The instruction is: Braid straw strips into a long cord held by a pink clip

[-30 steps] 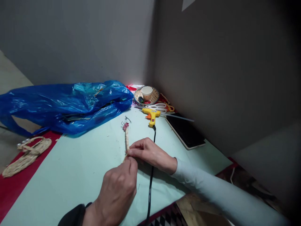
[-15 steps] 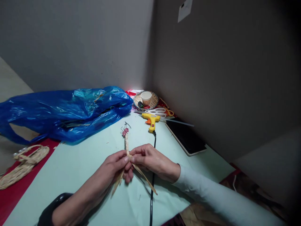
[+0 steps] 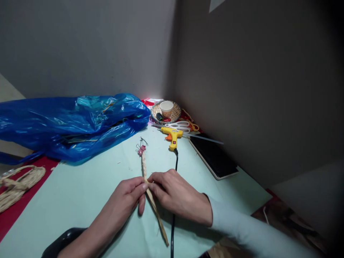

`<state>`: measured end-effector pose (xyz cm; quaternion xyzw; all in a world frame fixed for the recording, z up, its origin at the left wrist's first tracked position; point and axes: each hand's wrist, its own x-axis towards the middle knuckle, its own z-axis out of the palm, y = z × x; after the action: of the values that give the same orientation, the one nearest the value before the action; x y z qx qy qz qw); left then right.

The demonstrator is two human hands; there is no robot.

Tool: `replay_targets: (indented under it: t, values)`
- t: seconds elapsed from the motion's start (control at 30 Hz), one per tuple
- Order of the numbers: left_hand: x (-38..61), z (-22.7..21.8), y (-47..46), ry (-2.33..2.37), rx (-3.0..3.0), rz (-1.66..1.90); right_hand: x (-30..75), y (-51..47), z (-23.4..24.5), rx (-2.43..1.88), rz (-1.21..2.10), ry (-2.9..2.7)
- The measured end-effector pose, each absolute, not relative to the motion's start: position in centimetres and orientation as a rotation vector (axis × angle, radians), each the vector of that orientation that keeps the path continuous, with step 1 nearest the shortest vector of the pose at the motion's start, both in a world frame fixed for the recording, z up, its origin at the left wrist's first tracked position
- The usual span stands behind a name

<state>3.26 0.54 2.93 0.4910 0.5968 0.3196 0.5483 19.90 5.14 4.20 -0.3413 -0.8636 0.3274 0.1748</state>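
Note:
A thin braided straw strip lies on the pale green table sheet, its far end clamped in a small pink binder clip. My left hand and my right hand meet at the near end of the braid, both pinching it with closed fingertips. Loose straw strands trail from the pinch toward me, past the right hand.
A yellow glue gun lies beyond the braid, its black cord running under my right hand. White scissors, a woven dish with a cup, a dark tablet, a blue plastic bag and a straw sandal surround the area.
My left hand has turned from above the braid to its left side. The loose strands, spread to both sides half a second ago, now lie together toward the lower right.

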Motion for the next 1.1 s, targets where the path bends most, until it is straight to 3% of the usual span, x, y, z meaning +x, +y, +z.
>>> replay_targets:
  t: [0.27,0.63,0.77,0.93,1.1]
  values:
    - [3.9,3.4,-0.3,1.538,1.109,0.799,20.1,3.9,3.8,-0.993,0.512,-2.571]
    - [3.4,2.7,-0.4,1.329,0.900,0.853,19.2,2.4,1.7,-0.200,-0.217,-2.556]
    - [3.1,3.1,-0.6,1.325,0.991,0.855,19.6,2.8,2.6,-0.230,0.159,-2.563]
    - [2.8,3.7,-0.9,1.192,0.881,0.859,20.1,4.1,4.3,-0.806,0.832,-2.297]
    - [2.8,3.7,-0.9,1.075,0.836,0.903,19.7,5.1,4.7,-0.769,1.304,-2.330]
